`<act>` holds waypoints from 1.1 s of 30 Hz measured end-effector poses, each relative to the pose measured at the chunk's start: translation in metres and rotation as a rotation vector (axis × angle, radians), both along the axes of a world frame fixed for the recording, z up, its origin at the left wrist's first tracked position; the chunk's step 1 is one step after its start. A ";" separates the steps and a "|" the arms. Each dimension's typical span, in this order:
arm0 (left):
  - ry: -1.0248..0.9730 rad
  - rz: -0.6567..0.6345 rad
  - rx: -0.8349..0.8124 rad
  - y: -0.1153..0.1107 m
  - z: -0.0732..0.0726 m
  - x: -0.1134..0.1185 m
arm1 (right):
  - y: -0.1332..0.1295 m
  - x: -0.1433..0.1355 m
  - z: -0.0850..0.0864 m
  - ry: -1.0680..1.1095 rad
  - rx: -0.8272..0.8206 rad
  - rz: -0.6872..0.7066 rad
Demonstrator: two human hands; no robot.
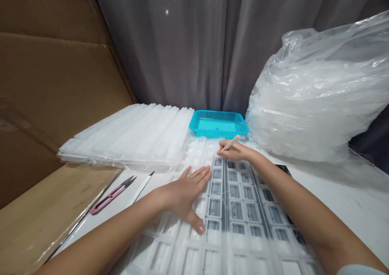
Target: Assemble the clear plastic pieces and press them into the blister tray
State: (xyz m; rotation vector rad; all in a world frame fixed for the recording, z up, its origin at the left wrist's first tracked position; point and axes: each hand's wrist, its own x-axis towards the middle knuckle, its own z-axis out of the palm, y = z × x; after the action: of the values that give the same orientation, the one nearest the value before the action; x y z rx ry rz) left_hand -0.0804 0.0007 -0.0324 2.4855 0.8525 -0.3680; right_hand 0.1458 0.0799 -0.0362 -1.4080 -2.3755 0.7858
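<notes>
Clear plastic trays (pixel 188 263) with rows of rectangular pockets lie in front of me, dark strips showing through some of them. My left hand (pixel 190 190) rests flat on the trays with its fingers spread. Farther up, near the trays' far end, my right hand (pixel 232 150) is closed around a white pen-shaped tool (pixel 232 142). The tool's upper end sticks out above the fingers, and its working tip is hidden. Left of my left forearm lie pink-handled thread snips (pixel 111 196) and a slim white tool with a dark pointed tip (pixel 144 185).
A turquoise plastic basket (pixel 219 134) stands at the back. Stacked translucent white trays (pixel 130 135) are at the back left, beside a large cardboard box (pixel 54 76). A bulky clear plastic bag (pixel 313 100) fills the back right. Flat cardboard (pixel 51 210) lies at the left, and a grey curtain (pixel 179 44) hangs behind.
</notes>
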 end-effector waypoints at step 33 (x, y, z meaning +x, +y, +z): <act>0.073 0.009 -0.011 -0.004 0.008 0.005 | 0.035 0.003 0.005 -0.078 0.050 -0.067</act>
State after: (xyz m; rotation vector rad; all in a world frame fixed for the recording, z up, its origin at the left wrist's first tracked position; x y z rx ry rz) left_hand -0.0752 -0.0032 -0.0239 2.4708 0.8881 -0.4612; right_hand 0.1492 0.1144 -0.0313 -1.5154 -2.3739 0.6620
